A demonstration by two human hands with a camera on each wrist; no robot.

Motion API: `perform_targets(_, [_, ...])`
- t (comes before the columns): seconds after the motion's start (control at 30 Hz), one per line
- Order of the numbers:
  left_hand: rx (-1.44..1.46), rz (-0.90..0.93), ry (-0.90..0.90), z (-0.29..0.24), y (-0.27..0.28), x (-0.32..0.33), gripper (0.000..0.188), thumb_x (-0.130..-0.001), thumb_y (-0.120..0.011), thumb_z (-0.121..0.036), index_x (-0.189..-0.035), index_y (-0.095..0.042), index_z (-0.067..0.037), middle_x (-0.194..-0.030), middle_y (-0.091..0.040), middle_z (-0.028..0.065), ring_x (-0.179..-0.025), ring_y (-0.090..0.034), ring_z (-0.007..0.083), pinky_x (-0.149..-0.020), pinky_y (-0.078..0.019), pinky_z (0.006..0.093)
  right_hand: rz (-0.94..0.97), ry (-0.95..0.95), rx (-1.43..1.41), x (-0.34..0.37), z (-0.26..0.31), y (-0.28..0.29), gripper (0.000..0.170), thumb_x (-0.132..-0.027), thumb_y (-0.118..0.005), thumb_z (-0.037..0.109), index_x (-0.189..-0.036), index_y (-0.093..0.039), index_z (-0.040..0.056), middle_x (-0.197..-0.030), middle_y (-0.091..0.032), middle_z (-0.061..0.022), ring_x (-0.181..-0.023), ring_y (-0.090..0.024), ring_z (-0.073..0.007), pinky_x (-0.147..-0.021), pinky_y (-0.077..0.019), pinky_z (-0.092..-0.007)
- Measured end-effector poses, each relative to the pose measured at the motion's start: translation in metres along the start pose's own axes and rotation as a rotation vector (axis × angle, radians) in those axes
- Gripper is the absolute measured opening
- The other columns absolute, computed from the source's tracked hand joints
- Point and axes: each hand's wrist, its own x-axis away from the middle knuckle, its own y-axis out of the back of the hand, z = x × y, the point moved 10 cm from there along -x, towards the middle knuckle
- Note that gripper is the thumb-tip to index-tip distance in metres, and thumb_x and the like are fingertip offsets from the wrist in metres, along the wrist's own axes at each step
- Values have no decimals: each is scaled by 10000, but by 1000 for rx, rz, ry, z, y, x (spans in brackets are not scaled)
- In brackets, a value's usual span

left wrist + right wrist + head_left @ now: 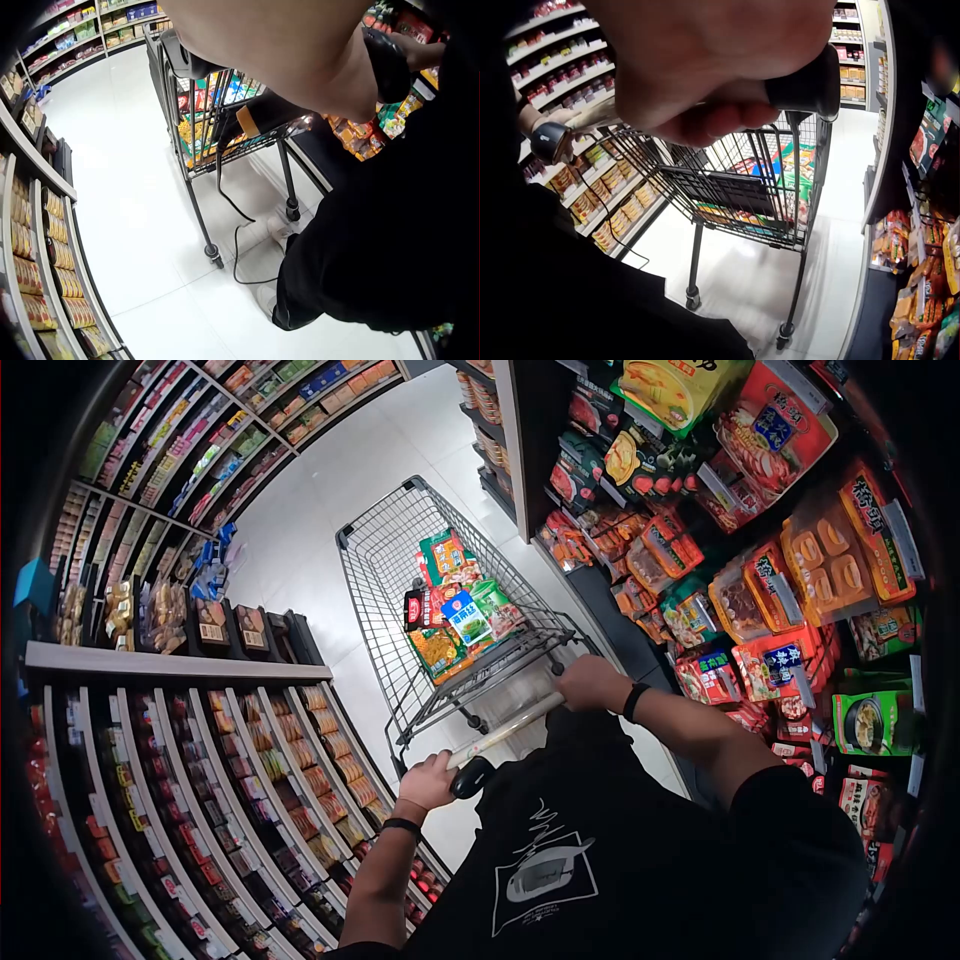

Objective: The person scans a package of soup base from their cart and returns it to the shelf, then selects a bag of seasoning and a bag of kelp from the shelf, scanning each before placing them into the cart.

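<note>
Both hands hold the pale handle bar [512,726] of a wire shopping cart [383,690]. My left hand [427,781] grips the bar's left end, beside a black rounded device worn at that wrist. At the right end my right hand [594,683] wraps the bar; its curled fingertips [724,120] show below the palm in the right wrist view. Inside the cart lies a pile of colourful food packets, among them a blue-and-white packet [467,617], a green one [497,606] and a dark red one [428,607].
Shelves of small packaged goods [230,780] run along the left, with a display ledge [180,660] above them. On the right hang bagged foods [760,595] close to my arm. White tiled floor [300,510] stretches ahead between the shelving. A dark cable [236,247] dangles near my legs.
</note>
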Motion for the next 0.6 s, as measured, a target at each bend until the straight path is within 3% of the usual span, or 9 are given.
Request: perform_targets(0.6, [42,64,-30,38,14,-14,161,-834,-741,-279,-939,-759,-159,-1223,-640,77,-1012,-714,256,-775,-663,412,135,84,-104,-39,7,11,231,-819,-719,243,-909,-821,57,-923,-793,-182,-901,-782,-396,-825,-624,-518])
